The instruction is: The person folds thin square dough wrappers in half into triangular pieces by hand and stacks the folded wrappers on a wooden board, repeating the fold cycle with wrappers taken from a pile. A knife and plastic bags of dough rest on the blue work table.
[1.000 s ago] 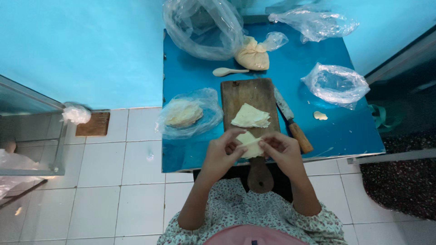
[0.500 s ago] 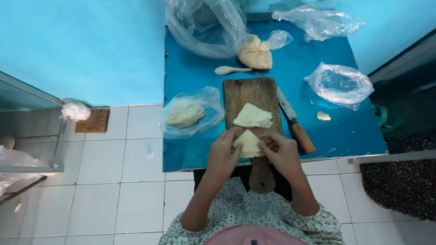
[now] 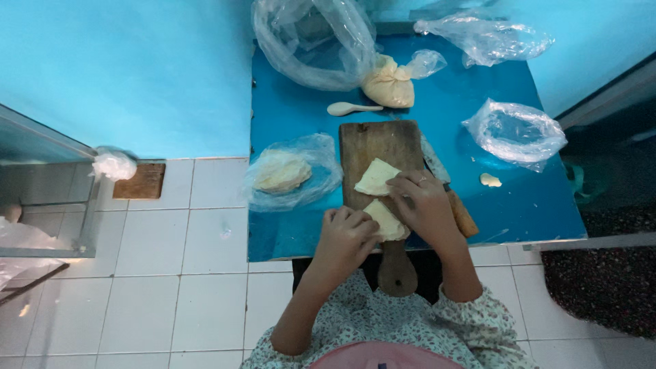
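Both hands worked a pale dough piece at the near end of the wooden board, w/ the board lying on the blue table. Left hand had its fingers curled round the piece's left edge, gripping it; right hand was closed over its right side, fingertips pinching. A second flat dough piece lay on the board just beyond, touching the right hand's fingers.

Vs. a second ago, the hands had moved a bit farther onto the board & closed tighter on the piece (less of it showed now). Read as a judgement: the folding or shaping was partway, not finished.

Knife lay along the board's right edge, handle partly under the right wrist. Left of the board sat a dough lump in a clear bag. Far side: spoon, tied bag of filling, big loose plastic bag. Right: another crumpled plastic bag & a small dough scrap.
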Available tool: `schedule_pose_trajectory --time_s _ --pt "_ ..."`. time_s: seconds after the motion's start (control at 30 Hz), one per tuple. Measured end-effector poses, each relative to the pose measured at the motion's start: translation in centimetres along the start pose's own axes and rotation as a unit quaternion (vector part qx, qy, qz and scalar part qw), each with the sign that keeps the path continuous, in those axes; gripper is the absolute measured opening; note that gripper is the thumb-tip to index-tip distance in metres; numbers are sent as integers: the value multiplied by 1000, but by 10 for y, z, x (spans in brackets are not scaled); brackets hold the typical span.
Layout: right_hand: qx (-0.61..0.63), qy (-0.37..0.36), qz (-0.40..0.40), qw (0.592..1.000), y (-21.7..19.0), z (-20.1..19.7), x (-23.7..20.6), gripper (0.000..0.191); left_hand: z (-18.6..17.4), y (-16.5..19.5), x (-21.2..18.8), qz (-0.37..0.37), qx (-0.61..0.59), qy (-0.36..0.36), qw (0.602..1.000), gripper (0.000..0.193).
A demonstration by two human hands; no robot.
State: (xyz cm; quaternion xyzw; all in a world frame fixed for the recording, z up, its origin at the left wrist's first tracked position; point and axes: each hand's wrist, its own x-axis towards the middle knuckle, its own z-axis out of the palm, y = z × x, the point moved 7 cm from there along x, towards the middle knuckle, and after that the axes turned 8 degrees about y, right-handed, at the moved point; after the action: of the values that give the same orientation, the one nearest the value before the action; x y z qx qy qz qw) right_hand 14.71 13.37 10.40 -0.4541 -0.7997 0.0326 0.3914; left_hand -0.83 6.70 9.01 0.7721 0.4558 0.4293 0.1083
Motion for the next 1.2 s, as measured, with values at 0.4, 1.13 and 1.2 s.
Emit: schedule_pose_trajectory --time_s 0.4,1.13,1.2 --pt "52 -55 48 996 27 10 13 18 -1 -6 2 -9 -67 31 997 11" --pt "497 -91 397 766 67 34 -47 14 36 -39 25 -217 -350 -22 911 60" --pt "521 -109 392 750 67 31 -49 15 41 -44 23 -197 -428 -48 881 49"
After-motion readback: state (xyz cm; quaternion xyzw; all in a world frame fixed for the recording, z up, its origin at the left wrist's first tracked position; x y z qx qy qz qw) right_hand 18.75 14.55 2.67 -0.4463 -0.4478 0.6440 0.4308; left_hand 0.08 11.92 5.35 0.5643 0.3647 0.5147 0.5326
